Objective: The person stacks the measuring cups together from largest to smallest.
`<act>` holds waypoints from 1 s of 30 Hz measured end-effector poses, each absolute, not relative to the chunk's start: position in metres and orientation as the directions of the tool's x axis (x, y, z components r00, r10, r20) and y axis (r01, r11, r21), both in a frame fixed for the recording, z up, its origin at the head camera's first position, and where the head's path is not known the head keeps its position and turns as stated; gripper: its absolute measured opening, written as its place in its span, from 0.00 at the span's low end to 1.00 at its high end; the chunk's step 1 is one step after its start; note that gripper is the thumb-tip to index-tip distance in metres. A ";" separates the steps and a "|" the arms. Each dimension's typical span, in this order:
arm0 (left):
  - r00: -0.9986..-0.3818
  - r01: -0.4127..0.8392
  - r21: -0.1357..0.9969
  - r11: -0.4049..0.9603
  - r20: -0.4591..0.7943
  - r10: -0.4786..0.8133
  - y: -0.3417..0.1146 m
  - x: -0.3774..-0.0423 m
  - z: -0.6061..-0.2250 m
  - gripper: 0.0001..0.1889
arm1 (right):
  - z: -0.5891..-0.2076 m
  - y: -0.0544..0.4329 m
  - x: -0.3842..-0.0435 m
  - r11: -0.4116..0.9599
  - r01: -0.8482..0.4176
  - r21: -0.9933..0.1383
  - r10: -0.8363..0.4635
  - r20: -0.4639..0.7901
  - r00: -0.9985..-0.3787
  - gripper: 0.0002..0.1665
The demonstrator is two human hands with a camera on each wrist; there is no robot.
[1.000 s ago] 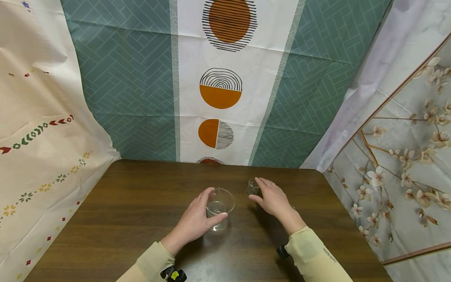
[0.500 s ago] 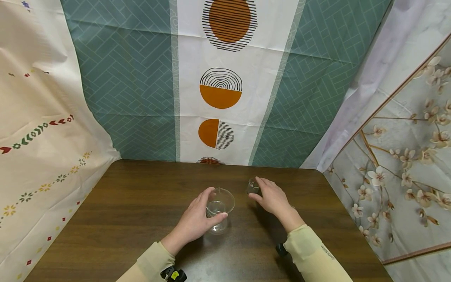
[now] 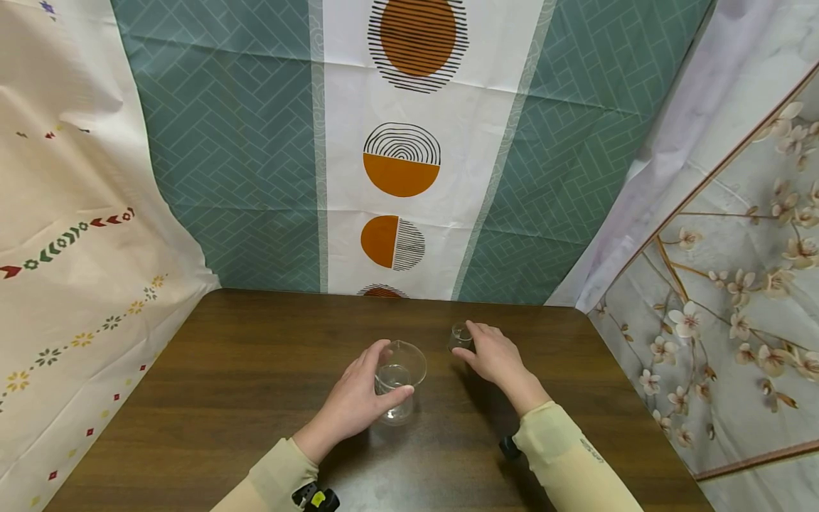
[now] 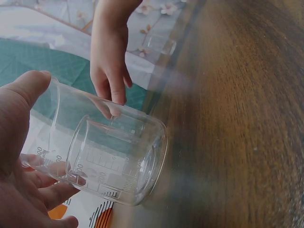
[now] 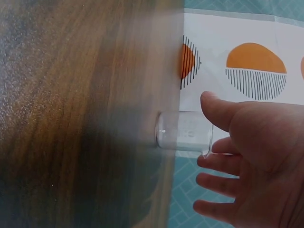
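Observation:
In the head view, my left hand (image 3: 350, 398) holds a large clear glass beaker (image 3: 403, 409) upright at the middle of the table. Its thumb lies at the rim, with the fingers round the far side. Inside the large beaker is a smaller marked beaker (image 4: 102, 161), seen in the left wrist view. Farther back and to the right stands a small clear beaker (image 5: 185, 130). My right hand (image 3: 495, 355) is beside it with fingers extended. A gap shows between thumb and glass in the right wrist view; whether the index finger touches the rim, I cannot tell.
Both hands are over a dark brown wooden table (image 3: 269, 355). Patterned cloths, including a teal and white one (image 3: 256, 178), hang behind and at both sides. A faint glass shape (image 4: 161, 43) shows beyond my right forearm in the left wrist view.
My right hand has shifted very slightly to the right, away from the small beaker. The left hand and the large beaker have not visibly moved.

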State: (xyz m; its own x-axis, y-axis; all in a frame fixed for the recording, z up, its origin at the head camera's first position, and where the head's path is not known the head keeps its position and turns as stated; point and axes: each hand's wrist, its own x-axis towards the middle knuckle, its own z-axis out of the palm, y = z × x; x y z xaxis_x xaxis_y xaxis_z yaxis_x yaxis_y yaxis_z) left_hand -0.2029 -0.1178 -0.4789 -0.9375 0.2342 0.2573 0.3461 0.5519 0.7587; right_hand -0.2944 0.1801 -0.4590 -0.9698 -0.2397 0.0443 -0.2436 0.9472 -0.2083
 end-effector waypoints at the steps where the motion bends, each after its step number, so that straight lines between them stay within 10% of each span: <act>1: -0.938 0.346 0.758 0.553 0.258 0.234 -0.118 -0.203 -0.479 0.49 | -0.459 0.180 -0.295 0.948 -0.241 -0.209 -0.238 0.042 -0.970 0.48; 30: -0.938 0.345 0.758 0.553 0.255 0.236 -0.117 -0.203 -0.479 0.49 | -0.459 0.175 -0.302 0.956 -0.224 -0.191 -0.220 0.039 -0.975 0.45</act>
